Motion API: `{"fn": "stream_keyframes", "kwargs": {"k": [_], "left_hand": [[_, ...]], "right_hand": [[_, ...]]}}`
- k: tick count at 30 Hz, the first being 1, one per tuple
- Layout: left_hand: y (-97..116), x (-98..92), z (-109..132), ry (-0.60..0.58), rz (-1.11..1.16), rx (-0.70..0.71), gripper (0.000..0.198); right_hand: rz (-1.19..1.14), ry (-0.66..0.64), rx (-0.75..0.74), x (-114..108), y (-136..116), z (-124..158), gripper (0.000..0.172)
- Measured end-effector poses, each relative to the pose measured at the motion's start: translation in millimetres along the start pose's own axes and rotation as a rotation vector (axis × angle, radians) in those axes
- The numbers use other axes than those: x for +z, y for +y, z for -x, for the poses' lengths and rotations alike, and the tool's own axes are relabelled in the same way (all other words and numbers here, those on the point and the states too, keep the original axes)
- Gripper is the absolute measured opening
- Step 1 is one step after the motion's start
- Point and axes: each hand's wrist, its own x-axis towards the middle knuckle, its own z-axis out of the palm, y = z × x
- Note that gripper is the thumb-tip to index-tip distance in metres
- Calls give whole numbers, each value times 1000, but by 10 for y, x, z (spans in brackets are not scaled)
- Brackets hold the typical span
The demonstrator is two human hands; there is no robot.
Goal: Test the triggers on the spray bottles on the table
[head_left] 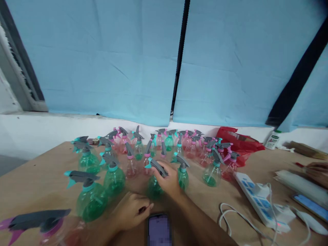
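Note:
My right hand (169,179) is closed around the neck of a green spray bottle (154,188), just under its grey trigger head with a teal nozzle. The bottle stands upright on the brown tabletop, or very close to it; its base is too blurred to tell. Loosely curled, my left hand (133,209) rests low at the table, left of that bottle, and nothing shows in its fingers. Beside the left hand are another green spray bottle (114,180) and a larger-looking one (91,201). A phone (159,230) lies between my forearms.
Several pink and green spray bottles crowd the table's back, including a pink one (124,139). At near left stands a pink-collared bottle (52,227). A power strip (256,201) with cables, a red plastic bag (237,143), a white bottle (273,140) and another person's hand (317,172) are at right.

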Motion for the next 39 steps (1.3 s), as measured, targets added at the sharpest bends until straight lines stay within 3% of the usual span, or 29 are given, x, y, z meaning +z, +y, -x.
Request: {"fn": "stream_keyframes", "kwargs": {"k": [4,9,13,16,23,33,39], "left_hand": [[1,5,-4,-23,13,8,40],[-17,25,29,2,5,14,40],[-34,47,41,5,-1,15,41],[-30,45,34,5,-2,18,41],[0,-3,7,2,0,31,41],[-15,31,23,0,-27,37,41],[-7,27,21,11,-7,28,41]], "right_hand": [[-63,-21,97,49,64,38,19],[-242,-238,305,81,174,2,14],[-359,-430,345,15,166,-80,27],[-484,-500,361,-32,122,-120,26],[-566,-389,491,-68,15,-122,10],[-492,-434,431,-103,51,-127,23],[-565,-391,514,-72,46,-115,10]]}}
